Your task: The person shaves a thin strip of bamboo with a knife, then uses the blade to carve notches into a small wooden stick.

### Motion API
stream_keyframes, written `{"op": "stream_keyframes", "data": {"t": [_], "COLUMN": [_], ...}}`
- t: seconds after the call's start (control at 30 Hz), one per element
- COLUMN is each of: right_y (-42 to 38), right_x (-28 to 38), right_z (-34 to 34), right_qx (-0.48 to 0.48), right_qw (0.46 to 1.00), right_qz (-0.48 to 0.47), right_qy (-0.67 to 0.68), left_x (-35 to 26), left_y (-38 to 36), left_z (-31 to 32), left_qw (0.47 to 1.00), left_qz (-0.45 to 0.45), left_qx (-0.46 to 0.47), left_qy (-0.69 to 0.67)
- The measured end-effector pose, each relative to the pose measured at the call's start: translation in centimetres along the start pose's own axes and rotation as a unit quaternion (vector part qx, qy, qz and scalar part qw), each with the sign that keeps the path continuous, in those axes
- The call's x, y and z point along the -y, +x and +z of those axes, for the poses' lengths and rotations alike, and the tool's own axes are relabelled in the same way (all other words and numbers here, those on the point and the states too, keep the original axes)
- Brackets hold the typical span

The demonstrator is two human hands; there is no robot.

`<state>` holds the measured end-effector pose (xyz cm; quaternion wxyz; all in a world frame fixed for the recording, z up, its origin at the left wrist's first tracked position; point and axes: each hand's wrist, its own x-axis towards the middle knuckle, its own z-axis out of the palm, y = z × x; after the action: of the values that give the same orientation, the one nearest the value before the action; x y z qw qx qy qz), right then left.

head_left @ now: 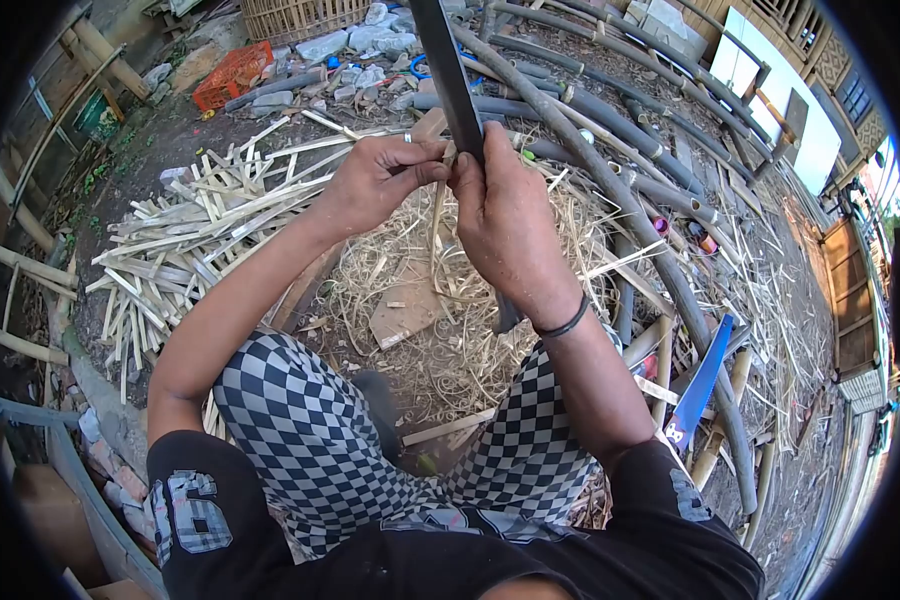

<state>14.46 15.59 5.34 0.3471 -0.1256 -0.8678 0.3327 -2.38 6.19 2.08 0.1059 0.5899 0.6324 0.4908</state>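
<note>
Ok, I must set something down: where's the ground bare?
Mostly bare dirt lies between the orange crate and the pile of split sticks, and left of the pile toward the bamboo rails. Curled shavings crowd the middle; poles crowd the right, around the blue saw.

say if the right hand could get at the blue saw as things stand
Probably not without letting go: the right hand grips the long dark blade. Otherwise the way looks free; the blue saw lies to its right, nothing seen on top.
</note>
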Motion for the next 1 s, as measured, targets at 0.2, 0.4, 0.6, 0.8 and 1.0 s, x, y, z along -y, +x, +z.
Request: {"op": "stream_keyframes", "data": {"t": [0.2, 0.4, 0.6, 0.8, 1.0], "right_y": [0.4, 0.3, 0.4, 0.4, 0.5], "right_x": [-0.4, -0.4, 0.2, -1.4, -1.3], "right_z": [0.4, 0.0, -0.3, 0.3, 0.3], "right_qx": [0.002, 0.021, -0.007, -0.015, -0.021], "right_qw": [1.0, 1.0, 0.999, 0.998, 0.998], "right_qz": [-0.012, -0.016, -0.026, -0.045, -0.014], "right_qy": [-0.02, -0.003, 0.018, 0.034, 0.056], "left_x": [0.2, -0.1, -0.9, 0.5, 0.1], "left_y": [0.1, 0.4, 0.7, 0.4, 0.8], "left_z": [0.4, -0.1, 0.0, 0.7, 0.3], "left_qw": [0.998, 1.0, 0.999, 0.997, 0.998], "left_qz": [0.013, 0.008, 0.017, -0.002, 0.026], "left_qx": [-0.01, 0.0, -0.036, -0.046, -0.029], "left_qy": [-0.055, -0.006, -0.003, -0.067, -0.046]}}
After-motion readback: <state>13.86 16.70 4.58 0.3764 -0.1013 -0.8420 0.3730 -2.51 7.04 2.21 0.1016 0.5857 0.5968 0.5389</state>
